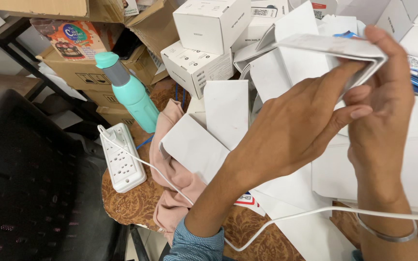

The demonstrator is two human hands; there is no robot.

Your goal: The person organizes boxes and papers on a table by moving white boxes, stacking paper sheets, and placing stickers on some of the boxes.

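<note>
Both my hands hold up a flat, folded white cardboard box (335, 48) near the upper right. My left hand (291, 128) presses against its underside with fingers stretched along it. My right hand (388, 101) wraps over its right folded edge, thumb on top. A metal bangle (388, 234) circles my right wrist. Under the hands lie several flattened white cardboard blanks (226, 113) spread over the table.
Assembled white boxes (209, 24) are stacked at the back. A teal bottle (129, 92) stands at left beside a white power strip (122, 157) with a white cable (286, 217). A pink cloth (172, 188) lies on the patterned tablecloth (131, 205). A black chair (30, 183) and brown cartons (73, 72) are on the left.
</note>
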